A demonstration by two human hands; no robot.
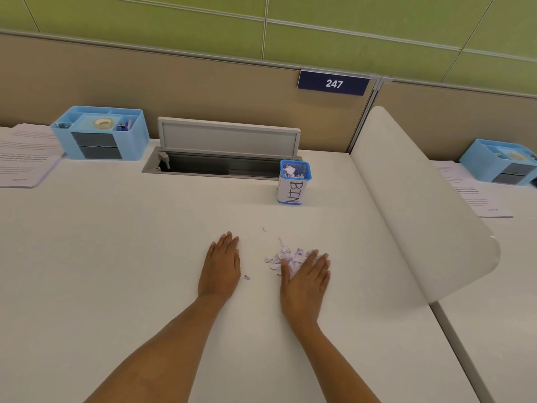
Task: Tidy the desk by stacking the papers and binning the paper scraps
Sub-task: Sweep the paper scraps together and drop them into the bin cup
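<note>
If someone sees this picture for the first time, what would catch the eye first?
Probably the two flat hands at the centre of the desk: the right hand rests on a pile of paper scraps, the left hand lies beside it. Behind them stands a blue mesh cup labelled BIN, already holding scraps.
</note>
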